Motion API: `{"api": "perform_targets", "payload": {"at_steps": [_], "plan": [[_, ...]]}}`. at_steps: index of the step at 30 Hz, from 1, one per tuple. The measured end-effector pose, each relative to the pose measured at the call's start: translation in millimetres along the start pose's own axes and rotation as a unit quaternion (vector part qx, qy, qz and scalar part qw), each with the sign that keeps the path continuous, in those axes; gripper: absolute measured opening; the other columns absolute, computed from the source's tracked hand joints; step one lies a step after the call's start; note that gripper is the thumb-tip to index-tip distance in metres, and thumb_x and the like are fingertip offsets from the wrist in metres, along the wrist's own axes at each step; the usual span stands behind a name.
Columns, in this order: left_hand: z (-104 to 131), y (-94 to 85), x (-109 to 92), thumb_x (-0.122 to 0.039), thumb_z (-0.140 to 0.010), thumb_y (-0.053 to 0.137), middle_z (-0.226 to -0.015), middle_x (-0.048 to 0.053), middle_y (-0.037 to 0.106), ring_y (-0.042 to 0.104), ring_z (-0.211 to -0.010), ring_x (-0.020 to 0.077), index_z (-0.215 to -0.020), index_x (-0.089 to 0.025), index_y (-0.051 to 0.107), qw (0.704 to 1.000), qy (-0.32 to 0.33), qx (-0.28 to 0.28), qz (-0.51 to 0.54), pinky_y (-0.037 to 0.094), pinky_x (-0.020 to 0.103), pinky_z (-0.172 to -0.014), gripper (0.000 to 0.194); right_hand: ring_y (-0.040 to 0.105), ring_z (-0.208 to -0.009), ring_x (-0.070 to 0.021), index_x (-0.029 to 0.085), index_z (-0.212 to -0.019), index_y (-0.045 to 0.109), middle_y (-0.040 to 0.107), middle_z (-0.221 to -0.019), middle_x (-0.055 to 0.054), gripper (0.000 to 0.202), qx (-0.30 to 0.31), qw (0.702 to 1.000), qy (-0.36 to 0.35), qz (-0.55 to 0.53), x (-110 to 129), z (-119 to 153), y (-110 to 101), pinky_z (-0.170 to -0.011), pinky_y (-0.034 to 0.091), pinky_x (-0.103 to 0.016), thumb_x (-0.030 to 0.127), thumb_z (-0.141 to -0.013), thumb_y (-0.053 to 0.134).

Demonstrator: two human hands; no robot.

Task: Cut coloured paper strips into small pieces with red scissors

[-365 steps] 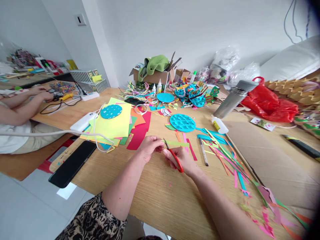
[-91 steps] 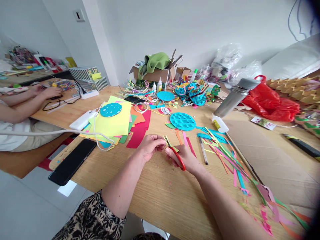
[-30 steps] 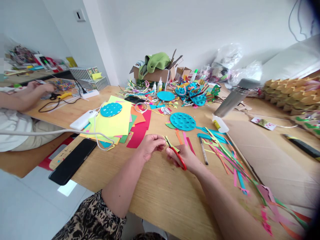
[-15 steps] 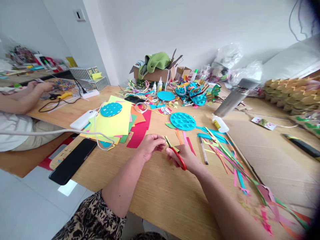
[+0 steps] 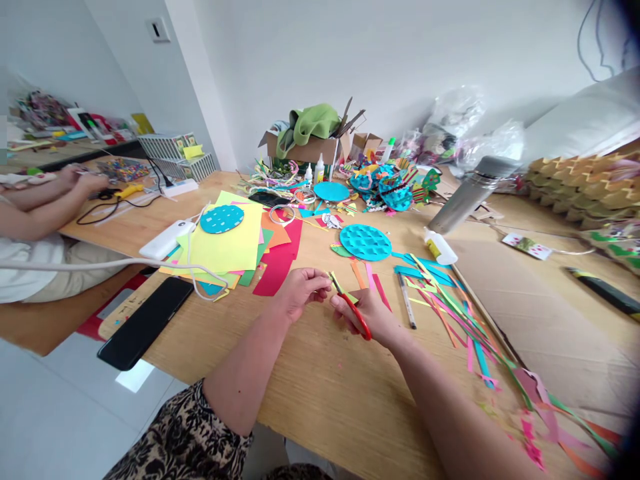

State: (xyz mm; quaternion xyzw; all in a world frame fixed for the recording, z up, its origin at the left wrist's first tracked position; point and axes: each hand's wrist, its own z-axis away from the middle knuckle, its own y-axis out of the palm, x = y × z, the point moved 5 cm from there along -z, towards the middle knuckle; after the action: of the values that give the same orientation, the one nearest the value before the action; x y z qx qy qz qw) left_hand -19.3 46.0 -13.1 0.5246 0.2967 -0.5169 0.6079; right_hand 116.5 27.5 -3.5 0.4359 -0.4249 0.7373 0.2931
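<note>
Red-handled scissors (image 5: 361, 321) are gripped in my right hand (image 5: 373, 313), their blades pointing up and left. My left hand (image 5: 305, 291) meets the blade tips with thumb and forefinger pinched on a small yellow-green paper piece (image 5: 333, 276), mostly hidden by the fingers. Both hands hover over the near middle of the wooden table (image 5: 300, 360). Just beyond them lies a blue oval with raised scales (image 5: 366, 243), a green piece peeking out at its left. Short orange, pink and red paper strips (image 5: 382, 292) lie beside my right hand.
Stacked coloured paper (image 5: 230, 243) and a black phone (image 5: 146, 323) lie left. To the right are a pen (image 5: 407, 301), loose paper strips (image 5: 450, 300), a glue bottle (image 5: 441, 247), a steel flask (image 5: 473, 193) and cardboard (image 5: 545, 313). Another person's hands (image 5: 83, 179) work at far left.
My hands and the scissors have hardly moved. At far left, the other person's hands and arms have shifted slightly.
</note>
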Motion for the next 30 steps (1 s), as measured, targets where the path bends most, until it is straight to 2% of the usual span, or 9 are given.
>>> {"api": "perform_targets", "payload": {"at_steps": [12,19,30], "plan": [[1.5,1.5,-3.3,-0.021,-0.061,0.069,-0.058,-0.001,0.055,0.05,-0.053,0.007,-0.065,-0.012,0.059,1.0,0.01,-0.002,0.003,0.039,0.021,-0.053,0.013,0.042,-0.032,-0.0086,0.014,-0.059,0.055,0.048,-0.037,0.002,0.043,0.005,1.0,-0.015,-0.016,-3.6,-2.3,1.0,-0.033,0.029,-0.018,0.054,-0.072,0.064],[-0.8,-0.1,-1.0,-0.021,-0.062,0.068,-0.06,-0.001,0.056,0.052,-0.054,0.0071,-0.069,-0.012,0.06,1.0,0.002,0.011,-0.003,0.04,0.022,-0.056,0.014,0.044,-0.034,-0.0092,0.012,-0.063,0.06,0.05,-0.04,0.001,0.045,0.011,1.0,-0.002,-0.006,0.3,-1.4,2.2,-0.034,0.031,-0.019,0.056,-0.074,0.06],[0.8,-2.4,-4.9,-0.02,-0.062,0.068,-0.062,0.001,0.058,0.052,-0.052,0.007,-0.07,-0.011,0.061,1.0,0.0,-0.01,-0.003,0.04,0.021,-0.054,0.014,0.042,-0.032,-0.0086,0.013,-0.061,0.059,0.048,-0.037,0.002,0.043,0.009,1.0,0.001,-0.021,-1.8,-1.6,0.4,-0.033,0.03,-0.018,0.054,-0.074,0.061]]}}
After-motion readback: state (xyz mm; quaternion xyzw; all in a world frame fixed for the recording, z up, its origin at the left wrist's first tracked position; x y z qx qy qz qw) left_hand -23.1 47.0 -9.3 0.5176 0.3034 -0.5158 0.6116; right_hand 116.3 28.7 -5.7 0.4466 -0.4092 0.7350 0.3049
